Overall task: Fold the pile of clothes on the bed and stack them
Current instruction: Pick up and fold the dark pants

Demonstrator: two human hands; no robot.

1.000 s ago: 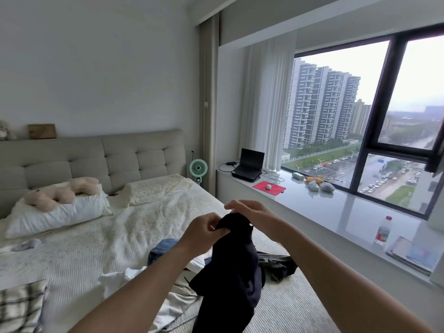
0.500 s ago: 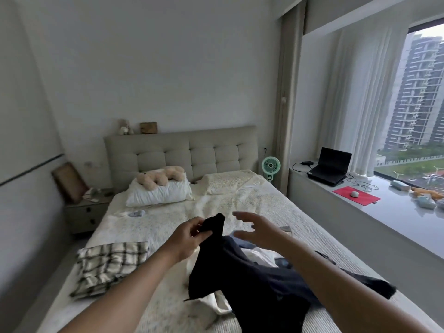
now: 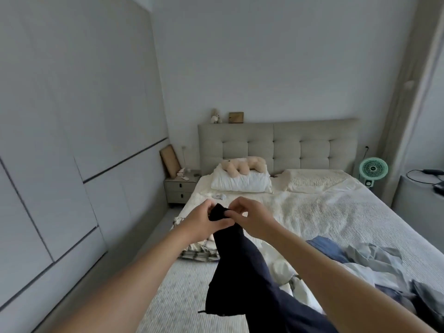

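A dark navy garment [image 3: 236, 267] hangs in front of me above the bed [image 3: 336, 212]. My left hand [image 3: 201, 221] grips its top edge, and my right hand [image 3: 251, 218] pinches the same edge just beside it. The cloth drops down and trails toward the lower right. A pile of loose clothes [image 3: 365, 263] in blue, grey and white lies on the bed at the right. A folded plaid garment [image 3: 197, 254] lies flat on the bed, partly hidden behind my left arm and the dark cloth.
Pillows [image 3: 240, 182] with a plush toy [image 3: 242, 165] sit by the padded headboard. A nightstand [image 3: 180, 188] stands left of the bed, by the grey wardrobe wall [image 3: 72, 164]. A green fan [image 3: 373, 169] and a window ledge are at the right.
The view has swung left from the window to the headboard. My right hand, which had let go half a second ago, now pinches the garment's top edge again beside my left hand.
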